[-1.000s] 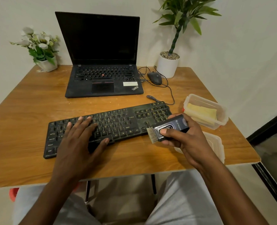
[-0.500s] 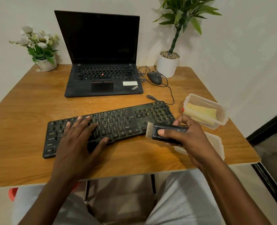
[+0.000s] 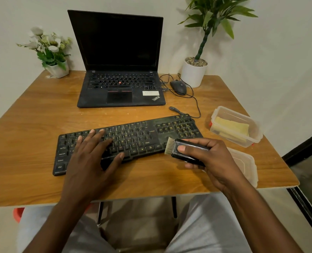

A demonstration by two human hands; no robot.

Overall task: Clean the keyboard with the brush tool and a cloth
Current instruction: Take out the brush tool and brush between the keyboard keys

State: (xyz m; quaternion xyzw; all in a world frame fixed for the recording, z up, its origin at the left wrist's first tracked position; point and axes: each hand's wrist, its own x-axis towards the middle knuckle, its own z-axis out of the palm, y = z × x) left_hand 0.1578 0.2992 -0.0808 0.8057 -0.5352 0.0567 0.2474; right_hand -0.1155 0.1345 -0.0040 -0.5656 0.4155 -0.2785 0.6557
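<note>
Black brush (image 3: 188,157) is clasped in my right hand (image 3: 217,161), bristles at the keyboard (image 3: 151,132) corner just beyond the grip, while my left hand (image 3: 89,157) rests flat on keys.

Left hand (image 3: 94,157): palm down, fingers straight and spread, fingertips resting on the black plastic keyboard (image 3: 151,133); forearm enters from lower left. Right hand (image 3: 213,161): fingers curled around the black rectangular brush tool with pale bristles (image 3: 188,158), thumb pressed on its upper face, bristle end pointing left; forearm enters from lower right.
</note>
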